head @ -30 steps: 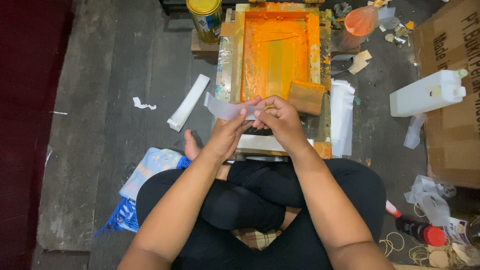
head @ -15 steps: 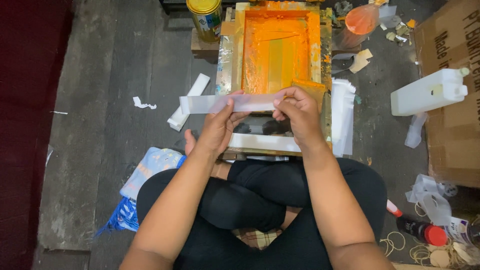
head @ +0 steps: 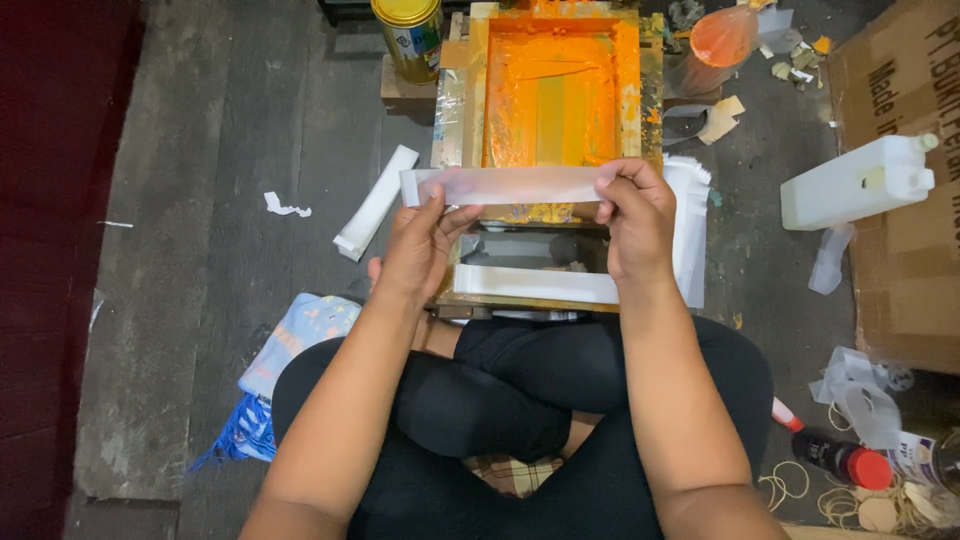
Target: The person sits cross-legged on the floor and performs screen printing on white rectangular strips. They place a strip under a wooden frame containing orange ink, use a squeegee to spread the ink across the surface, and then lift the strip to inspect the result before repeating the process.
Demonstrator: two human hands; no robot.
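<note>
**Now you are holding a long clear strip**

You are pinching a long clear plastic strip (head: 510,186) flat between both hands. Your left hand (head: 420,245) is gripping its left part, and your right hand (head: 635,225) is gripping its right end. The strip is stretching across, just above the orange printing frame (head: 555,90). A white jug (head: 860,180) is lying well apart on your right.

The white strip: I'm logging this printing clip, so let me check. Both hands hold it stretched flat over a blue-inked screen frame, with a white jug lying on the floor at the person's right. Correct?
Not quite: the ink in the screen frame is orange, not blue, as the head view shows. Otherwise yes: the left hand and right hand hold the white strip stretched flat over it, and the white jug lies on the floor at the person's right.
</note>
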